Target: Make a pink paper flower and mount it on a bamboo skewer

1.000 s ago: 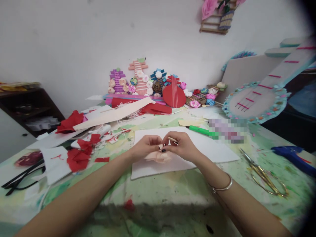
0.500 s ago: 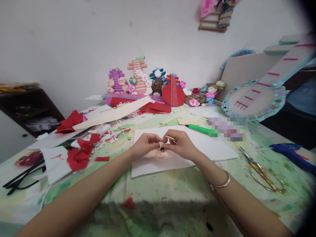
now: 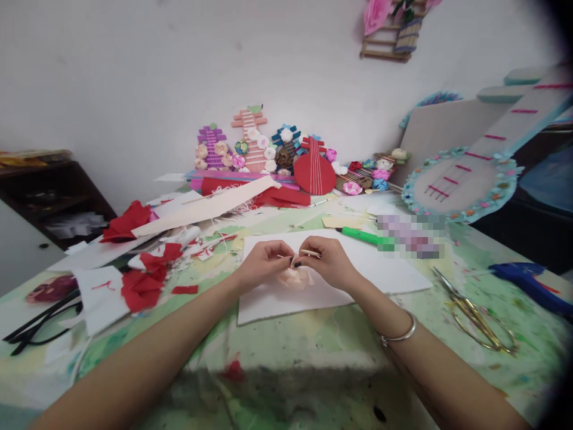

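A pale peach paper flower (image 3: 296,278) hangs just below my fingertips, above a white board (image 3: 268,307). My left hand (image 3: 267,261) pinches the flower's upper end between thumb and fingers. My right hand (image 3: 327,261) is closed beside it, fingertips meeting the left ones at the same spot. A thin pale stick (image 3: 310,253) lies across the curled fingers of my right hand. Where the fingertips meet, the paper is partly hidden. A silver bangle (image 3: 400,329) circles my right wrist.
Gold-handled scissors (image 3: 477,316) and a blue glue gun (image 3: 532,283) lie to the right. A green-handled tool (image 3: 362,235) rests at the board's back edge. Red paper scraps (image 3: 143,286) and glasses (image 3: 49,322) lie left. Flower-decorated model instruments (image 3: 314,170) stand along the wall.
The paper flower has turned and now hangs rounder and fuller below my fingertips. My right thumb has shifted slightly upward against the left fingertips. Both arms stay nearly in place.
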`<state>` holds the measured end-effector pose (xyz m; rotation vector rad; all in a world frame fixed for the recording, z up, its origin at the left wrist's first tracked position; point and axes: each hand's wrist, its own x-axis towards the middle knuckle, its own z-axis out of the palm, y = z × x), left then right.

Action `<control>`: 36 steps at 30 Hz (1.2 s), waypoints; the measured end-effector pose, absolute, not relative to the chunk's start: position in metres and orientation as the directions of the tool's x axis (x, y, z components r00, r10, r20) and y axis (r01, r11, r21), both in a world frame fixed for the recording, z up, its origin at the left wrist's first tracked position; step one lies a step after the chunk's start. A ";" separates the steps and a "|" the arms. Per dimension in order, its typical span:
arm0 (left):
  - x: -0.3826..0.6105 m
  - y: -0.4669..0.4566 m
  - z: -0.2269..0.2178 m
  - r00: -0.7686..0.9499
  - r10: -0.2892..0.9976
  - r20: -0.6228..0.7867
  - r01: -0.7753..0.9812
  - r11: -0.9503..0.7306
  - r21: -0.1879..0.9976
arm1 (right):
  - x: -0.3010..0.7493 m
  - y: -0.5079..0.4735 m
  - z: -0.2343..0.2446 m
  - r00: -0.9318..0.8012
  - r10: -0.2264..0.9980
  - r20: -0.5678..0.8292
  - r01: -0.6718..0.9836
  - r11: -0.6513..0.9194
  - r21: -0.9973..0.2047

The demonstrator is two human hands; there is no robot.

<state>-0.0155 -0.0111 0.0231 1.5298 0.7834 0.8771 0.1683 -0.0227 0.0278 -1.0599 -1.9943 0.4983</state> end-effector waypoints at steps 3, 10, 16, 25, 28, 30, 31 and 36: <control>-0.016 -0.010 0.023 0.457 0.877 0.146 0.021 -0.175 0.984 | 0.170 -0.023 0.029 -0.337 0.815 0.471 0.500 0.579 -0.644; -0.016 -0.010 0.021 0.393 0.897 0.202 -0.005 -0.218 0.976 | 0.175 -0.021 0.027 -0.295 0.875 0.383 0.373 0.474 -0.797; -0.015 -0.011 0.019 0.403 0.894 0.195 -0.014 -0.207 0.978 | 0.171 -0.024 0.032 -0.333 0.880 0.340 0.215 0.422 -0.881; -0.013 -0.012 0.019 0.398 0.889 0.226 -0.038 -0.230 0.972 | 0.176 -0.021 0.033 -0.332 0.899 0.287 0.332 0.396 -0.856; -0.013 -0.013 0.019 0.433 0.875 0.219 -0.057 -0.215 0.975 | 0.175 -0.021 0.032 -0.324 0.897 0.301 0.333 0.406 -0.851; -0.013 -0.014 0.020 0.468 0.863 0.189 -0.074 -0.175 0.982 | 0.174 -0.023 0.032 -0.330 0.895 0.300 0.341 0.410 -0.846; -0.013 -0.014 0.020 0.486 0.857 0.171 -0.083 -0.150 0.985 | 0.173 -0.023 0.032 -0.337 0.892 0.301 0.342 0.414 -0.844; -0.015 -0.011 0.020 0.524 0.841 0.134 -0.104 -0.093 0.990 | 0.173 -0.026 0.033 -0.371 0.887 0.276 0.311 0.398 -0.863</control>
